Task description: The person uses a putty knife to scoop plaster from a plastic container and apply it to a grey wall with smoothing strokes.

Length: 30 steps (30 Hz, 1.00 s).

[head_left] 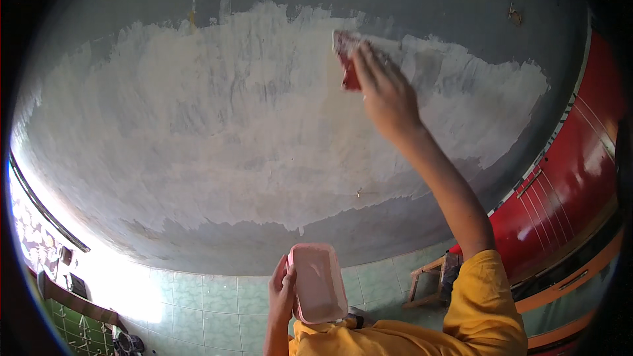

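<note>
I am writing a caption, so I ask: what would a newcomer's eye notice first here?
Probably the broad, uneven patch of pale coating spread across the grey wall, mid-picture. Near its upper edge, the right hand holds a flat red tool; at the bottom centre, the left hand holds a pink rectangular, seemingly plastic container.

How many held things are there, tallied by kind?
Tub: 1, pink, in the left fingers
Scraper: 1, red, in the right fingers
Total: 2
</note>
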Motion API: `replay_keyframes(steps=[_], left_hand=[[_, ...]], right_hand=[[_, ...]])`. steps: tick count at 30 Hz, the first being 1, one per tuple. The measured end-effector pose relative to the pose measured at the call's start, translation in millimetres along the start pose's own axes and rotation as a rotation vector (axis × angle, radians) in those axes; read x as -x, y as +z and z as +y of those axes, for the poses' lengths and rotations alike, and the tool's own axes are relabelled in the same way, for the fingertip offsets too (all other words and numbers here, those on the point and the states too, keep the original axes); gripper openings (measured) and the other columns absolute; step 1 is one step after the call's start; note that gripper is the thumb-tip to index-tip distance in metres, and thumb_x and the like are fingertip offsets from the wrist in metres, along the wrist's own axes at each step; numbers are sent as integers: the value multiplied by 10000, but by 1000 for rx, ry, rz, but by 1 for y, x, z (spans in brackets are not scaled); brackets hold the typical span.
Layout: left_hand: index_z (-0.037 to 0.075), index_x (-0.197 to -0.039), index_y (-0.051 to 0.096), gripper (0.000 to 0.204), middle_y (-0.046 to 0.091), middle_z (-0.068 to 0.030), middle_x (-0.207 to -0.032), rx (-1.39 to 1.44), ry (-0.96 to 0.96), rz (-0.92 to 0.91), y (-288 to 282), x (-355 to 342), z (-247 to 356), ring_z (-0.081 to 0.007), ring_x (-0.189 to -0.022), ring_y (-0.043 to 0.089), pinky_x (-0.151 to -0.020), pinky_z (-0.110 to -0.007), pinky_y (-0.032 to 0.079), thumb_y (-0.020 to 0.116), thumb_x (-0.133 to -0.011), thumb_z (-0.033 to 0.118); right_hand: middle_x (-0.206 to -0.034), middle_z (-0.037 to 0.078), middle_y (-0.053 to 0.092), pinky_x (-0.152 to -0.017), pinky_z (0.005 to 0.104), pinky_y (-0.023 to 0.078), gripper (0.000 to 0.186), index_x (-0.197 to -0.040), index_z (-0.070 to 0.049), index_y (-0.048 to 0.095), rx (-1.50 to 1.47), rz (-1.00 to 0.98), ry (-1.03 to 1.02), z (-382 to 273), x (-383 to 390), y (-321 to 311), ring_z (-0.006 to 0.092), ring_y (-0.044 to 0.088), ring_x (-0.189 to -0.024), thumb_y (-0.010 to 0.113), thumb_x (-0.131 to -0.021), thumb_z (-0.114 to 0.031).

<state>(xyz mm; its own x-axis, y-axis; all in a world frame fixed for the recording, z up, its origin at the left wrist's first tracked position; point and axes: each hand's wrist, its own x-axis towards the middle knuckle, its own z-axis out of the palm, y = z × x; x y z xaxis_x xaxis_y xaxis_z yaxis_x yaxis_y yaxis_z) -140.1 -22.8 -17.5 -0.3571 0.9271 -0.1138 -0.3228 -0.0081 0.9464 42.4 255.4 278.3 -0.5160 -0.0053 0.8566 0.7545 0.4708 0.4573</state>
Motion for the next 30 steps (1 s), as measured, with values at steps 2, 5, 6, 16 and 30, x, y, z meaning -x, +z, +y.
replay_keyframes(steps=[2,5,6,16,30], left_hand=[[-97,-1504,406,653,605,-198,-1376,1,23,14,-5,0,0,-219,-1252,574,-1052,-327,449,625,-1029,293],[-94,-1506,407,656,612,-192,-1365,26,16,70,-7,10,7,-211,-1233,584,-1044,-321,454,630,-1027,296],[-92,-1507,408,658,609,-190,-1370,19,-7,62,-5,13,15,-210,-1240,579,-1049,-321,450,632,-1026,297],[-49,-1495,455,639,601,-141,-1363,50,30,-36,-10,12,-2,-203,-1253,560,-1017,-340,487,565,-1047,393],[-7,-1491,450,521,573,-107,-1393,311,75,93,15,6,-3,-180,-1276,544,-1074,-330,439,416,-1105,342]], right_hand=[[-1386,188,623,-988,405,550,512,-1389,17,564,-22,-77,-12,-31,38,14,337,651,-1200,594,-878,15],[-1369,191,633,-994,405,549,487,-1376,21,573,-160,-257,-1,-58,66,5,342,649,-1203,588,-890,13],[-1361,193,638,-994,408,549,473,-1369,24,577,-260,-360,32,-55,69,1,343,650,-1200,582,-897,13],[-1323,189,657,-994,422,536,477,-1358,0,593,-33,6,-11,-18,17,8,338,663,-1165,600,-881,8],[-848,3,643,-664,271,489,184,-1051,31,591,-1468,-454,1236,-151,175,-125,73,562,-732,605,-1028,-151]])
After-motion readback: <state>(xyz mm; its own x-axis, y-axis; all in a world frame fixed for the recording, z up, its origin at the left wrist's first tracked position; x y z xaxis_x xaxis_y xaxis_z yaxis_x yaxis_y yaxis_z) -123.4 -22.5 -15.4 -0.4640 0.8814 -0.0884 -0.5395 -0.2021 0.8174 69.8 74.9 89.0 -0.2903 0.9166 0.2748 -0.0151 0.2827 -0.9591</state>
